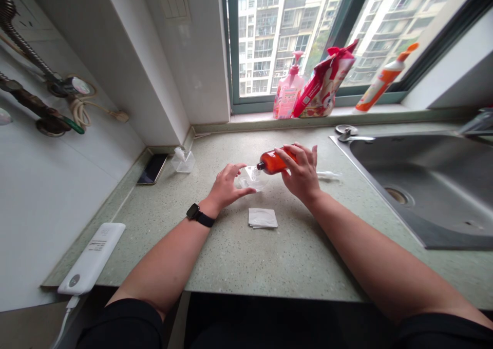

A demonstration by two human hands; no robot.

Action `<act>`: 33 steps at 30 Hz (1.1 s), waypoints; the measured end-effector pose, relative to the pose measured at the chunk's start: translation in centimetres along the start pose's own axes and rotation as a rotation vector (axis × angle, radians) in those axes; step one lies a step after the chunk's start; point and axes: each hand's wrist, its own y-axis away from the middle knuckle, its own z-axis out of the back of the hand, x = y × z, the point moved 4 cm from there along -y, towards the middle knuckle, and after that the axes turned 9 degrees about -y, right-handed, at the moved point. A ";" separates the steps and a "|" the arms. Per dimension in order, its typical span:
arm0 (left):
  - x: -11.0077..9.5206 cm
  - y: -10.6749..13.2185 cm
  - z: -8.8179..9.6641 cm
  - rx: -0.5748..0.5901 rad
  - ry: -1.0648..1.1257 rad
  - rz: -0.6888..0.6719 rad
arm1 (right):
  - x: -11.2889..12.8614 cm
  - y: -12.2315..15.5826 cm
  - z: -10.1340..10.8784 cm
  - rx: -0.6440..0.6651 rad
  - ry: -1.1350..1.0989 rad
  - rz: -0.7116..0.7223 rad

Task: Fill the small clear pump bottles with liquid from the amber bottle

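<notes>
My right hand (302, 172) grips an amber bottle (274, 162), tipped nearly level with its uncapped mouth pointing left. That mouth is over a small clear plastic container (253, 178) on the counter. Thumb and fingers of my left hand (228, 186) curl around the container's left side and steady it. Whether liquid is flowing I cannot make out. A folded white tissue (262, 218) lies just in front of the container. Behind my right hand is a white pump nozzle (328, 175), lying on its side. Off to the left stands another clear square container (182, 161) with a whitish top piece.
A phone (152, 169) lies by the left wall, and a white power bank (92, 258) with a cable rests at the left edge. The steel sink (423, 185) is at right. A pink pump bottle (288, 90), red bag (325, 84) and orange-white bottle (381, 84) line the sill.
</notes>
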 end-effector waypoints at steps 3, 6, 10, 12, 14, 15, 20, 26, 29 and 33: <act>0.0 0.0 0.0 0.009 0.009 0.003 | 0.0 0.0 0.0 -0.009 -0.005 0.008; 0.0 0.0 0.0 0.013 0.033 0.004 | 0.0 0.0 0.0 -0.006 -0.004 0.003; 0.0 0.0 -0.1 0.004 0.042 0.003 | 0.0 0.0 0.0 -0.007 0.008 0.009; 0.1 0.0 -0.1 0.000 0.037 -0.001 | 0.0 0.0 0.0 -0.006 0.019 0.017; 0.1 0.0 -0.1 -0.002 0.039 -0.005 | 0.1 0.0 0.1 -0.006 0.026 0.020; 0.1 0.0 -0.1 -0.003 0.041 -0.005 | 0.1 0.0 0.1 -0.008 0.025 0.021; 0.2 0.0 -0.2 0.006 0.060 0.000 | 0.1 0.0 0.1 -0.013 0.007 0.017; 0.1 0.0 -0.1 0.021 0.067 0.003 | 0.0 0.0 0.0 -0.001 0.007 0.011; 0.1 0.1 -0.1 0.019 0.063 0.003 | 0.1 0.0 0.1 -0.009 0.014 0.021; 0.1 0.1 -0.2 0.015 0.065 -0.005 | 0.3 0.0 0.1 -0.023 0.015 0.037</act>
